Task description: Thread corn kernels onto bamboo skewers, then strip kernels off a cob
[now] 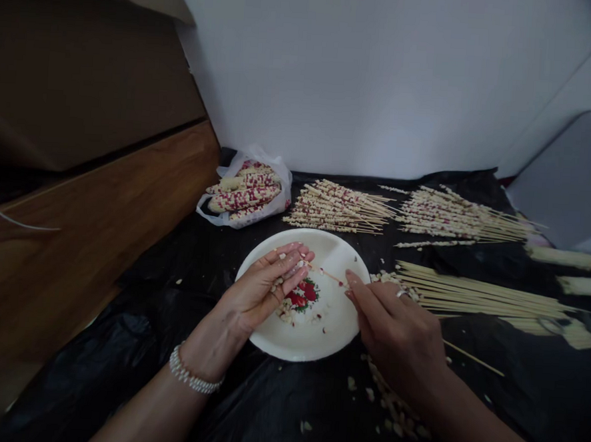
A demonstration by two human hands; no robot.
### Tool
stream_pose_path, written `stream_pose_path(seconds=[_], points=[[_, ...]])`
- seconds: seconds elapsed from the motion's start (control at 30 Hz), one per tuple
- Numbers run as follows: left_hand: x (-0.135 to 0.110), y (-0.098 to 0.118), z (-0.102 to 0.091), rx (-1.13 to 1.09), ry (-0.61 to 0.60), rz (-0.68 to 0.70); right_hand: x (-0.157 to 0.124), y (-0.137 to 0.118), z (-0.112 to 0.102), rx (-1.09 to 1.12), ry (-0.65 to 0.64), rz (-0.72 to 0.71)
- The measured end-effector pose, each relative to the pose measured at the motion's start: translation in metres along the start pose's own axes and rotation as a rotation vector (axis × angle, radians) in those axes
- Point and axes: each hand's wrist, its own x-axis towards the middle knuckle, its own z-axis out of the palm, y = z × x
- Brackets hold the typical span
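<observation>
My left hand (266, 287) hovers over a white plate (318, 339) with a red flower print, its fingers cupped around several pale corn kernels (288, 274). My right hand (394, 327) pinches a thin wooden skewer (328, 274) whose tip points at the kernels in my left hand; its other end sticks out behind my wrist. More loose kernels lie on the plate under my left hand. A bead bracelet (190, 376) circles my left wrist.
A plastic bag of red-and-white corn cobs (247, 191) lies at the back left. Two piles of threaded skewers (339, 207) (456, 217) sit by the wall. Bare skewers (481, 299) lie to the right. Black sheeting (274, 413) covers the surface, with scattered kernels (394, 414).
</observation>
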Motion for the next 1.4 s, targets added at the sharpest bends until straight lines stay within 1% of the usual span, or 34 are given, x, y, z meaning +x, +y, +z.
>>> stream_pose_path(seconds=[0.07,0.2,0.27,0.43,0.5,0.6,0.7,0.77,0.9,1.0,1.1,1.17,1.23,1.3,1.37,1.4], points=[[0.000,-0.001,0.000,-0.011,0.011,0.008,0.000,0.000,0.001,0.000,-0.001,0.002],[0.000,-0.003,-0.001,-0.029,-0.017,0.023,0.000,0.000,0.002,0.011,0.013,0.001],[-0.001,-0.003,0.000,-0.028,-0.004,0.025,0.000,0.000,0.002,0.023,0.015,0.002],[-0.003,-0.002,0.003,-0.005,0.032,-0.006,-0.002,-0.001,0.003,0.038,0.019,0.007],[-0.002,-0.002,0.002,0.003,0.028,-0.019,-0.002,-0.001,0.003,0.047,0.021,0.011],[0.001,-0.005,-0.004,0.015,-0.049,-0.007,-0.001,-0.003,0.003,0.055,0.023,0.022],[0.004,-0.008,-0.008,0.049,-0.158,0.036,0.000,-0.004,0.002,0.063,0.032,0.030],[0.005,-0.009,-0.009,0.075,-0.204,0.068,0.000,-0.004,0.002,0.066,0.027,0.035],[0.003,-0.009,-0.005,0.127,-0.202,0.106,-0.004,-0.005,0.003,0.050,-0.008,0.022],[0.002,-0.009,-0.002,0.168,-0.210,0.108,-0.006,-0.005,0.003,0.030,-0.021,-0.005],[-0.001,-0.009,-0.001,0.213,-0.274,0.051,-0.005,-0.005,0.001,0.043,-0.022,-0.036],[-0.002,-0.009,-0.001,0.192,-0.299,0.005,-0.004,-0.004,0.001,0.053,-0.018,-0.021],[-0.002,-0.006,-0.002,0.098,-0.293,-0.061,-0.002,-0.002,0.001,0.035,-0.006,0.027],[0.000,-0.003,-0.004,-0.018,-0.277,-0.157,-0.001,0.000,0.002,0.014,-0.011,0.056],[0.002,0.000,-0.005,-0.099,-0.263,-0.229,0.000,0.001,0.002,0.014,-0.019,0.054],[0.002,0.001,-0.004,-0.116,-0.257,-0.239,0.000,0.001,0.002,0.018,-0.020,0.047]])
